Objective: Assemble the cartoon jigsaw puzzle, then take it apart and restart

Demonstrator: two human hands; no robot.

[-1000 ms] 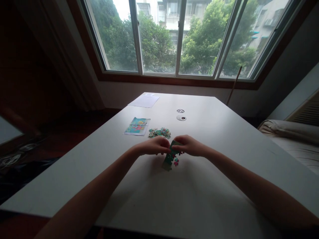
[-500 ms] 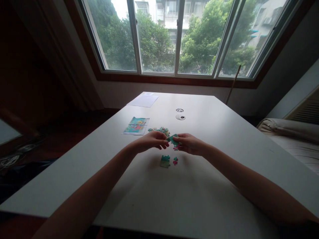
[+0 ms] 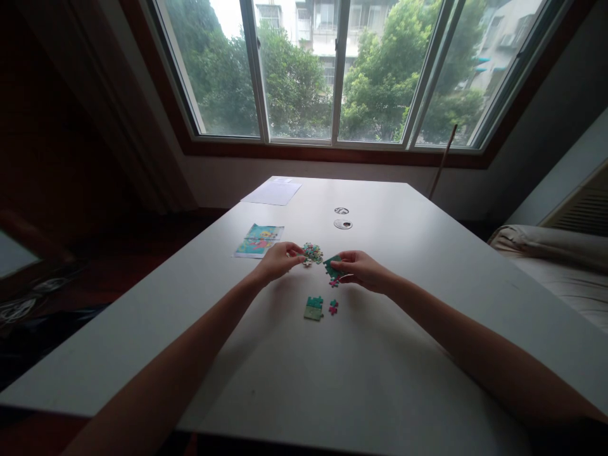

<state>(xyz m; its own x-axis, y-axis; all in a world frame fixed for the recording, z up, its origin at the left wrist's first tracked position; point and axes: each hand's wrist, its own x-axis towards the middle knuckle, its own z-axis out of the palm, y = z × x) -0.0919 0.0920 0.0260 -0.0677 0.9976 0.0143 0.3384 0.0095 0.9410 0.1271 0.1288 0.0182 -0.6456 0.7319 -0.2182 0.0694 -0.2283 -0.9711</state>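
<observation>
My right hand [image 3: 363, 271] pinches a green section of joined jigsaw pieces [image 3: 332, 266] above the table, between thumb and fingers. Just below that hand is a pink jigsaw piece [image 3: 334, 283]. My left hand [image 3: 280, 261] is at the left side of a heap of loose jigsaw pieces [image 3: 313, 252], its thumb and forefinger bent and a little apart. Nothing shows clearly in its grasp. Nearer to me lie a joined green block of jigsaw pieces [image 3: 313, 308] and, beside it, a small pink and green piece [image 3: 333, 307].
A colourful picture sheet [image 3: 259, 240] lies on the white table [image 3: 380, 373] left of the heap. White paper [image 3: 273, 193] rests at the far left corner. Two round flat items [image 3: 342, 224] sit beyond the heap. A window is behind the table.
My left hand has let go of the green joined section and moved left and slightly away from me to the heap. The right hand still holds the section, almost in place.
</observation>
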